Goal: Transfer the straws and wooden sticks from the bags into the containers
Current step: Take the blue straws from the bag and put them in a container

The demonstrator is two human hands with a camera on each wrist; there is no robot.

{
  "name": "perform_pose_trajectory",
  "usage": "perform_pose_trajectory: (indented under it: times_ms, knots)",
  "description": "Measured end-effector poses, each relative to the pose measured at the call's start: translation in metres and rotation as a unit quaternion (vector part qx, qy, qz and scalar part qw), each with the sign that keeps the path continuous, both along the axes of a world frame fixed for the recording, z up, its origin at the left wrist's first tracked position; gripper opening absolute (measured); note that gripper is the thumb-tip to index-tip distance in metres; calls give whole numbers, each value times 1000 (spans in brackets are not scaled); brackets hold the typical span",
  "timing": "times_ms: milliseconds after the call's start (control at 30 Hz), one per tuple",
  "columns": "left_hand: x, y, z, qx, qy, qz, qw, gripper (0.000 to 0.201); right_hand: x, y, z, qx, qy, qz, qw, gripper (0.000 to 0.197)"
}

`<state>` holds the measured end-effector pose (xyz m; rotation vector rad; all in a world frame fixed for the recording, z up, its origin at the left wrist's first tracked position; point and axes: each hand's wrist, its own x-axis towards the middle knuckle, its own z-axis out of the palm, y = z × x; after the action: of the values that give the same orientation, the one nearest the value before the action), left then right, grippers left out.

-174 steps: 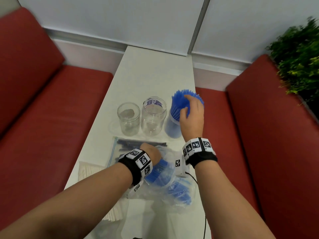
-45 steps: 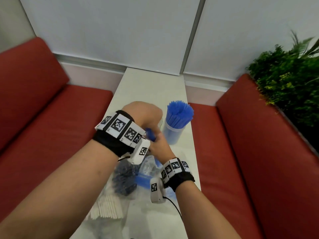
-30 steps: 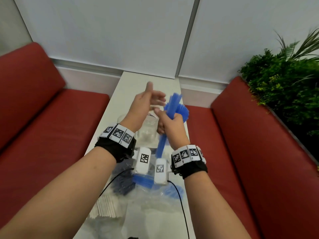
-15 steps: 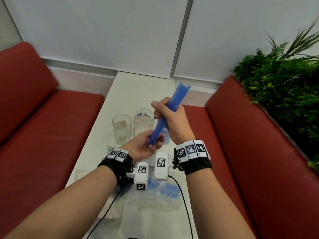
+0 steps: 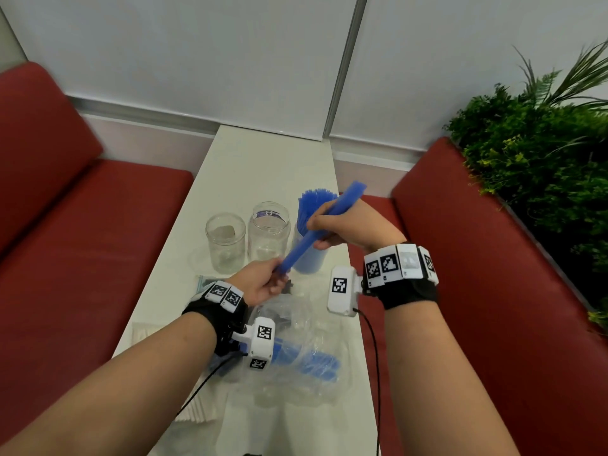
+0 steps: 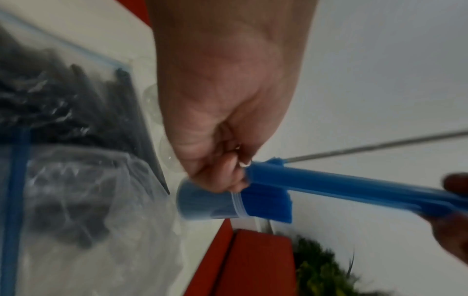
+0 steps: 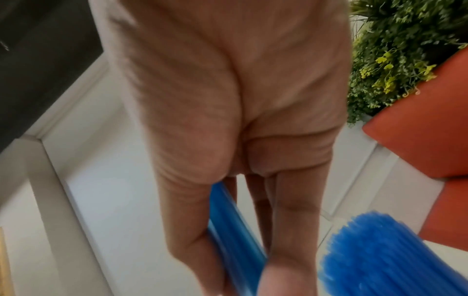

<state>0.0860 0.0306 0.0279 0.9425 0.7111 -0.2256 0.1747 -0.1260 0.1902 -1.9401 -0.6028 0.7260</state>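
Both hands are gripping one bundle of blue straws [image 5: 320, 229], tilted above the surface [image 5: 263, 166]; right hand [image 5: 348, 227] is clasping its upper part, left hand [image 5: 261, 283] is pinching the low end; jar [image 5: 309, 255] behind is standing full of straws; two clear jars [image 5: 225, 241] are sitting beside it; bags [image 5: 289, 353] are lying nearer.

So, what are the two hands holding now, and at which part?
A bundle of blue straws. The right hand grips its middle; the left hand holds its lower end.
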Motion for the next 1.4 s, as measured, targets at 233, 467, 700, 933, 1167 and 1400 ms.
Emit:
perform_pose_trajectory:
  times_ms: [233,467,700,933,1167,1400]
  knots:
    - [-3,-16,-23,448,26,-427,785,22,62,10,-18,-46,-43,-100,993,6]
    - [0,-31,-50,583,-25,-574,575,41,99,25,-39,-47,-89,-147,984,7]
    - [-3,-30,-66,616,-38,-612,495,94,102,37,-77,-61,-62,-185,979,3]
    - [-18,-33,-82,691,-19,-636,343,98,98,44,-102,-58,-131,-201,969,24]
    - [-21,-41,-73,711,-33,-629,314,44,89,53,-103,100,-354,-259,893,46]
    - [-21,-33,-62,661,29,-602,447,37,78,50,-137,-213,-312,-56,924,69]
